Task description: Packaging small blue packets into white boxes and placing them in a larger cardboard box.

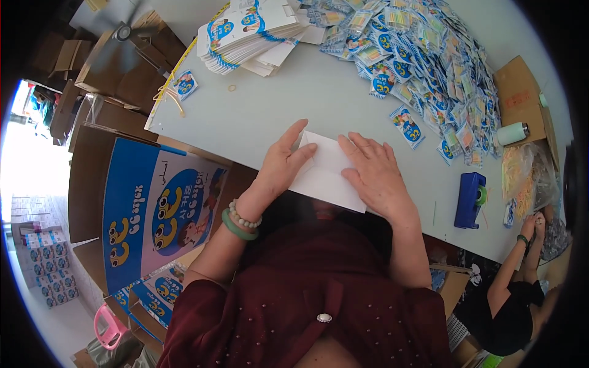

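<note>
A flat, folded white carton lies at the near edge of the table, its plain side up. My left hand grips its left edge, the thumb on top and the index finger stretched out past the corner. Over the right edge rests my right hand, fingers spread, the thumb lying on the white card. Part of the carton is hidden under both hands. Beyond it, at the far left, a stack of printed flat cartons leans unevenly.
A large heap of small blue-and-white sachets covers the far right, with a single sachet nearer me. A blue tape dispenser stands at right. Left below the table is a big printed box. Another person's hands are at far right.
</note>
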A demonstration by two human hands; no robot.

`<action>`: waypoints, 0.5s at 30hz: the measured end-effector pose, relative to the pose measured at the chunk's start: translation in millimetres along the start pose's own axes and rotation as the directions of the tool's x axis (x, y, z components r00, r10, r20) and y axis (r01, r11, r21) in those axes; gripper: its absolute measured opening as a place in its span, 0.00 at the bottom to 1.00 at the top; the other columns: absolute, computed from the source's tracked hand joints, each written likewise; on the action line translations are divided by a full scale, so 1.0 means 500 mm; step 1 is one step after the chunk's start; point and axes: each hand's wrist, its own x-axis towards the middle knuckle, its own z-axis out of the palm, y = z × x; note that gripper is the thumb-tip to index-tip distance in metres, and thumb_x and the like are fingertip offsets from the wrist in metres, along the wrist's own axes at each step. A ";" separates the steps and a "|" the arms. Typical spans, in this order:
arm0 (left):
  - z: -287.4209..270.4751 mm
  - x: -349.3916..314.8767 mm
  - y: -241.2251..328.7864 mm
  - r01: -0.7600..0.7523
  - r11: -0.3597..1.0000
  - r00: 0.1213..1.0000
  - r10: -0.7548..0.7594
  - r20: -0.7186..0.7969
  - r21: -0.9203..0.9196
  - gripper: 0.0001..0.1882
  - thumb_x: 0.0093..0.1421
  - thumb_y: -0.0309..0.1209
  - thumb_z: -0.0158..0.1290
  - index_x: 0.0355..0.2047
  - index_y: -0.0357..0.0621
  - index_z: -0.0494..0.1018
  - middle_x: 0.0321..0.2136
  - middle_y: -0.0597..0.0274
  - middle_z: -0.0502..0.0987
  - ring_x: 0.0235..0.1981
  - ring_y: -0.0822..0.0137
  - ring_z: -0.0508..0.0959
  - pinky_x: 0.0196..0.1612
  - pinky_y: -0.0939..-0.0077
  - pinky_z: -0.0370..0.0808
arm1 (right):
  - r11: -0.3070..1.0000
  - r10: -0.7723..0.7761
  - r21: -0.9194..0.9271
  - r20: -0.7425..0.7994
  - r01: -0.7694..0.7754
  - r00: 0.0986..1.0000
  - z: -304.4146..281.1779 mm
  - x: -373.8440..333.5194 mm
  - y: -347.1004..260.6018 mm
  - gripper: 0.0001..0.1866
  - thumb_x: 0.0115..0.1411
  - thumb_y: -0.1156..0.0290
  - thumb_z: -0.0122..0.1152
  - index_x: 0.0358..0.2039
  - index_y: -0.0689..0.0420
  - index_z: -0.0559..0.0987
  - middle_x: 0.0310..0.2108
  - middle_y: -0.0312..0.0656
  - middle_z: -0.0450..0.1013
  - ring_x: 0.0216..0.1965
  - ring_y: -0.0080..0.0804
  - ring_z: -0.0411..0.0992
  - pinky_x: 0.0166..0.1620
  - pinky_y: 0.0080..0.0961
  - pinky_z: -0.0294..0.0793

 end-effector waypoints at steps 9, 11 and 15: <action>-0.013 -0.021 0.004 0.030 0.958 0.993 0.004 -0.119 0.287 0.26 0.63 0.43 0.52 0.52 0.34 0.69 0.42 0.48 0.77 0.42 0.58 0.76 0.46 0.71 0.72 | 0.728 0.190 0.683 -0.129 -0.052 0.973 -0.006 -0.048 0.056 0.26 0.64 0.61 0.51 0.58 0.62 0.67 0.52 0.50 0.69 0.50 0.39 0.71 0.51 0.29 0.71; -0.026 -0.032 0.043 0.084 0.870 0.996 -0.075 -0.037 0.486 0.29 0.66 0.49 0.41 0.53 0.34 0.66 0.45 0.37 0.73 0.46 0.41 0.73 0.48 0.58 0.70 | 0.534 0.415 0.581 0.453 -0.614 0.789 -0.018 -0.078 0.073 0.36 0.61 0.48 0.52 0.60 0.63 0.63 0.54 0.52 0.66 0.44 0.40 0.73 0.40 0.32 0.76; -0.024 -0.057 0.040 -0.003 0.972 0.991 -0.030 0.134 0.237 0.31 0.66 0.47 0.42 0.59 0.35 0.59 0.50 0.35 0.69 0.52 0.44 0.71 0.53 0.62 0.68 | 0.219 0.060 0.875 0.430 -0.432 0.901 -0.023 -0.090 0.038 0.51 0.57 0.35 0.50 0.66 0.61 0.48 0.58 0.50 0.61 0.49 0.39 0.70 0.42 0.38 0.76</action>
